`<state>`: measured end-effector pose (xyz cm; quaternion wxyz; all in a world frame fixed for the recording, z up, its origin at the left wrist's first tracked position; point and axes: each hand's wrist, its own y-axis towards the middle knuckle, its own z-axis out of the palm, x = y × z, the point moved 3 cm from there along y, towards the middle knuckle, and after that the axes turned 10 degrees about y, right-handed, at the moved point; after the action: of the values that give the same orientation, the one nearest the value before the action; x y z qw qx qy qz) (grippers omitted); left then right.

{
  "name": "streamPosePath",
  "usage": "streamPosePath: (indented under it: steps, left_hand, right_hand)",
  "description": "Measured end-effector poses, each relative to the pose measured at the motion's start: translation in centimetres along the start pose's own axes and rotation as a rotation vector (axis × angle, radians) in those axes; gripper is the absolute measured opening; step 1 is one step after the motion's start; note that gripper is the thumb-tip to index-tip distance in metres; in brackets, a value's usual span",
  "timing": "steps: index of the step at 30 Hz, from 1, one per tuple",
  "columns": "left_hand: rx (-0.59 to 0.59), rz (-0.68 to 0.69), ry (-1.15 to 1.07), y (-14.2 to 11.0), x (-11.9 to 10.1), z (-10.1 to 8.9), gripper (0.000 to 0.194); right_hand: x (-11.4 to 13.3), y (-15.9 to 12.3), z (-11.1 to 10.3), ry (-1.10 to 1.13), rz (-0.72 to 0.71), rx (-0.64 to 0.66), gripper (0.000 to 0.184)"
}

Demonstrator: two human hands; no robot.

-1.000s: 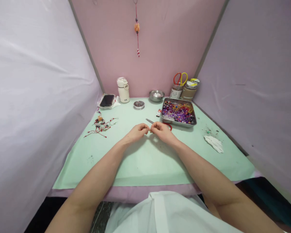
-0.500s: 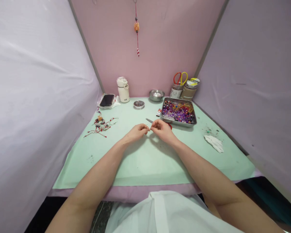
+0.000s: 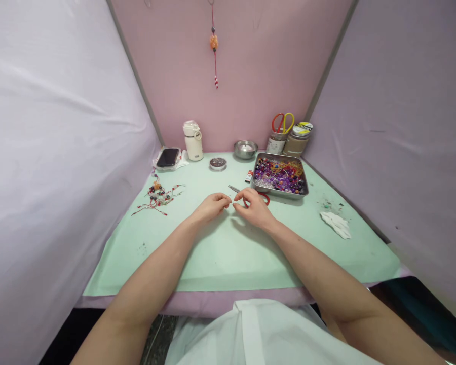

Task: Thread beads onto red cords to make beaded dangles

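Note:
My left hand is closed in a pinch above the middle of the table; what it holds is too small to make out. Just to its right, my right hand has its thumb and forefinger apart, with nothing visible clasped between them. Red-handled scissors lie partly hidden behind the right hand, their blades pointing to the back left. A metal tray of mostly purple beads and tangled yellow thread stands beyond that hand.
Beaded red cords lie at the left. Along the back are a phone, a cream bottle, a small round dish, a steel bowl and jars. A white cloth lies at right. A beaded pendant hangs behind.
The right thumb and forefinger have parted from their pinch. My left hand has shifted slightly left, and more of the scissors' red handles shows.

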<state>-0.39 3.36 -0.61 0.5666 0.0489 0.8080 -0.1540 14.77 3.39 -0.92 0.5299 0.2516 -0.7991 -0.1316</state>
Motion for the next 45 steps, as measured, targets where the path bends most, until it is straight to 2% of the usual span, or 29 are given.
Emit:
streamPosePath:
  steps: [4,7,12,15,18,23,29,37,45]
  left_hand:
    - [-0.025,-0.022,-0.060,0.4,0.4,-0.2,0.014]
    - [-0.102,-0.016,-0.025,0.8,0.9,-0.6,0.016]
    - [-0.265,0.169,0.361,1.0,0.7,-1.0,0.011]
    - [-0.231,0.267,0.539,0.8,0.4,-0.7,0.014]
    - [-0.159,0.324,0.607,0.6,0.1,-0.3,0.015]
    - [-0.098,0.368,0.608,0.1,-0.5,0.0,0.015]
    - [-0.116,0.393,0.574,0.1,-0.6,-0.1,0.015]
    - [-0.177,0.426,0.535,0.0,-0.9,-0.1,0.014]
    - [-0.188,0.475,0.509,-0.1,-1.2,0.1,0.016]
  right_hand:
    - [-0.1,-0.2,0.4,-0.169,-0.049,0.048,0.008]
    - [-0.1,-0.3,0.5,-0.204,-0.059,0.079,0.010]
    - [0.4,-0.2,0.4,-0.230,-0.083,0.093,0.011]
    - [0.4,-0.1,0.2,-0.226,-0.087,0.083,0.012]
    - [0.2,0.0,0.1,-0.156,-0.076,0.086,0.012]
    - [-0.6,0.0,0.1,0.040,0.104,0.058,0.014]
    - [-1.0,0.0,0.5,0.352,0.336,0.083,0.017]
    - [-0.3,0.0,0.2,0.478,0.452,0.069,0.019]
    - [-0.8,0.0,0.2,0.640,0.536,0.078,0.023]
